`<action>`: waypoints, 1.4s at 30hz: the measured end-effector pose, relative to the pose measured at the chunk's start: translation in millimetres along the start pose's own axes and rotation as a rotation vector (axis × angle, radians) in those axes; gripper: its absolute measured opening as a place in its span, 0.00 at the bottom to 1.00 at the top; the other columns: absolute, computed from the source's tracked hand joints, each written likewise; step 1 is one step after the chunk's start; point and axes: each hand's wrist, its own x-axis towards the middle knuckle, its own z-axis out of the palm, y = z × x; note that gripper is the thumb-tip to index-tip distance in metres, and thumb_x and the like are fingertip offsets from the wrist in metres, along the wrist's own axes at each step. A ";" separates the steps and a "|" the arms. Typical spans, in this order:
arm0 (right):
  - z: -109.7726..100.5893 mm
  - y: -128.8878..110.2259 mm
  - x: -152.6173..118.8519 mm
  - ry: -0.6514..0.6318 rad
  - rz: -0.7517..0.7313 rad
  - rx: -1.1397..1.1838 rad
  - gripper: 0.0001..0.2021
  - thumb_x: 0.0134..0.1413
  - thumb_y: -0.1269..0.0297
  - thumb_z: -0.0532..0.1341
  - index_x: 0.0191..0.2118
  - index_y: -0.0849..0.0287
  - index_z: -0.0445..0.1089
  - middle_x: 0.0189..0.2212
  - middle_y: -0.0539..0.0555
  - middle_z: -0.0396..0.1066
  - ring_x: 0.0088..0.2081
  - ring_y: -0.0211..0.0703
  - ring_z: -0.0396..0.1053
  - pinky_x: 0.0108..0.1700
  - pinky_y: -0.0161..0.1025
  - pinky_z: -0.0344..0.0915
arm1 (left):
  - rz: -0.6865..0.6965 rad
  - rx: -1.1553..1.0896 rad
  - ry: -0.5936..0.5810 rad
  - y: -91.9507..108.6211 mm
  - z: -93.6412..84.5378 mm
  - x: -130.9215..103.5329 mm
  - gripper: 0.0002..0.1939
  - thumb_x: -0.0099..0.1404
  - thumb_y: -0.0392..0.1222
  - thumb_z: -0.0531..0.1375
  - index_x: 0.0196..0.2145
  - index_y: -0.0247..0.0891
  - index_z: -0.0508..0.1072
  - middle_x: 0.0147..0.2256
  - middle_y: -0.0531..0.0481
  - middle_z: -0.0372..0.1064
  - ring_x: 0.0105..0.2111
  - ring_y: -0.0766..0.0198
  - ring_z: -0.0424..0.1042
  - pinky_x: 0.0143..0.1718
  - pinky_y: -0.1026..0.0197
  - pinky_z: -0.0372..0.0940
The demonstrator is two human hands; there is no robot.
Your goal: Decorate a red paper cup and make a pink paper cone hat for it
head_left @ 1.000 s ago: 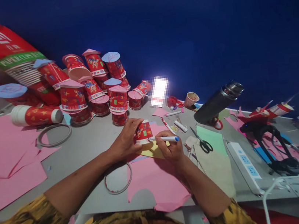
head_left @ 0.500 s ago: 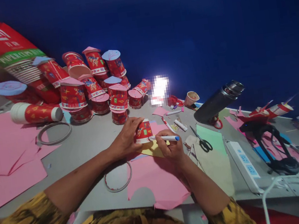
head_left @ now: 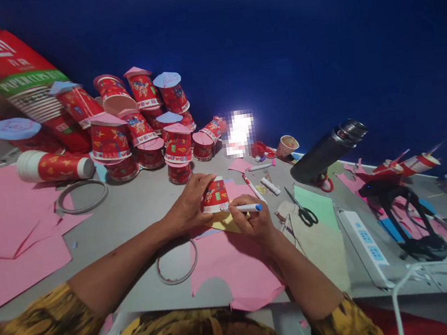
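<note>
My left hand (head_left: 190, 204) is closed round the left side of a red printed paper cup (head_left: 216, 195), which stands upside down with its white rim at the bottom. In my right hand (head_left: 251, 218) is a white marker (head_left: 246, 208) with a blue end, its tip at the lower right of the cup's rim band. Under the cup lies yellow paper (head_left: 226, 222), on top of pink paper (head_left: 237, 268). A grey ring (head_left: 180, 280) rests on the table just below my left forearm.
Several red cups with paper tops (head_left: 110, 139) stand stacked at the back left, by a bag of paper cups (head_left: 30, 78). To the right are scissors (head_left: 307, 216), a black flask (head_left: 325, 152), a white power strip (head_left: 363, 247) and a black strapped object (head_left: 413, 218).
My right hand and the marker have shifted slightly left along the cup's rim. My left hand keeps its hold on the cup.
</note>
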 end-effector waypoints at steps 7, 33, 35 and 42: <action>-1.4 2.0 -0.3 0.030 0.009 0.028 0.05 0.70 0.67 0.61 0.39 0.52 0.72 0.31 0.51 0.78 0.31 0.43 0.76 0.36 0.39 0.72 | 0.012 0.001 -0.003 0.4 -0.4 0.6 0.44 0.61 0.36 0.68 0.71 0.45 0.56 0.63 0.38 0.61 0.65 0.42 0.65 0.68 0.36 0.66; -8.6 0.9 5.2 0.080 0.062 -0.018 0.09 0.72 0.64 0.60 0.36 0.55 0.73 0.29 0.51 0.76 0.30 0.41 0.75 0.35 0.37 0.70 | 0.029 0.010 0.026 -5.5 0.5 1.1 0.46 0.57 0.32 0.70 0.70 0.45 0.58 0.62 0.39 0.65 0.64 0.44 0.68 0.65 0.38 0.68; -8.9 0.8 4.9 0.096 0.083 0.012 0.09 0.72 0.64 0.60 0.37 0.55 0.73 0.29 0.51 0.76 0.30 0.41 0.74 0.35 0.37 0.70 | 0.030 0.002 0.028 -5.6 0.7 1.5 0.46 0.57 0.32 0.70 0.70 0.45 0.59 0.62 0.40 0.65 0.63 0.44 0.68 0.65 0.38 0.68; -8.2 3.2 4.2 0.041 0.114 0.020 0.09 0.70 0.63 0.61 0.35 0.55 0.74 0.30 0.51 0.77 0.31 0.42 0.75 0.35 0.38 0.70 | -0.005 -0.051 0.016 -2.6 -0.9 3.9 0.42 0.61 0.42 0.73 0.68 0.42 0.62 0.62 0.38 0.65 0.63 0.43 0.68 0.66 0.38 0.67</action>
